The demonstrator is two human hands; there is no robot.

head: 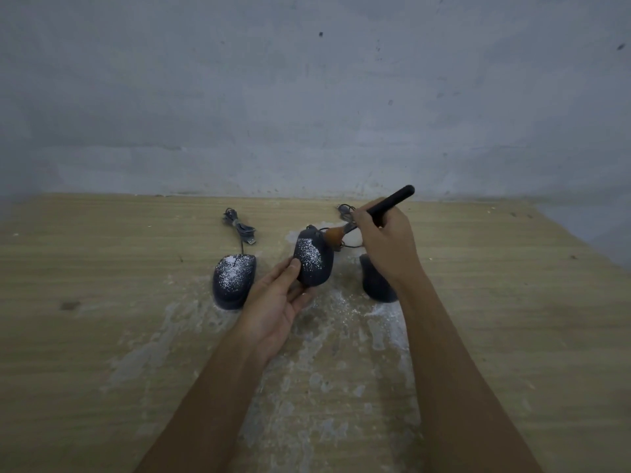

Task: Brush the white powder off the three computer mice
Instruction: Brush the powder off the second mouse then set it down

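Three dark computer mice are on or over a wooden table. My left hand (276, 298) holds the middle mouse (316, 259) lifted and tilted, white powder on its top. My right hand (384, 240) grips a black-handled brush (392, 201) whose brown bristle head (333, 237) touches the mouse's far right side. The left mouse (234, 279) lies on the table, dusted with powder. The right mouse (375, 281) lies partly hidden behind my right wrist; its top shows no powder.
White powder is smeared over the wooden table (102, 336) in front of the mice. A bundled USB cable (239, 228) lies behind the left mouse, another cable (345, 211) behind my right hand. A grey wall (307, 97) closes the table's far edge.
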